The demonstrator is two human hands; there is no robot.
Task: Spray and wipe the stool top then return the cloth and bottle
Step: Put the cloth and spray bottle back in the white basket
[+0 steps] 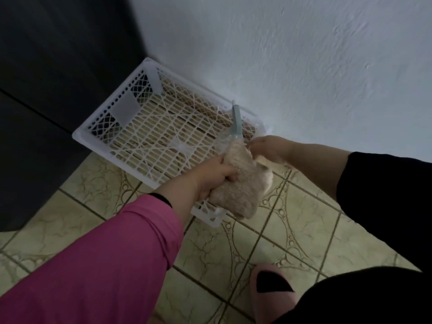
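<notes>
A pale textured wall (304, 66) fills the upper right, meeting a dark cabinet front (46, 78) on the left, and below both runs a floor of greenish patterned tiles (292, 230). In the corner where wall and cabinet meet sits a white plastic lattice basket (145, 136) on the floor, its far long side against the wall and its near right corner hidden behind the cloth. The left arm in a pink sleeve (105, 265) reaches in from the lower left; the right arm in a black sleeve (378, 183) comes from the right. A pink slipper (273, 291) shows at the bottom edge. The left hand (210, 178) has its fingers curled tightly round a fluffy beige cloth (240, 183), held above the basket's near right edge. The spray bottle (236, 123), blurred, rises from behind the top of the cloth over the basket's right end, near the wall. The right hand (266, 148) lies just beside the cloth's upper end and the bottle's base; whether its fingers grip anything cannot be told.
</notes>
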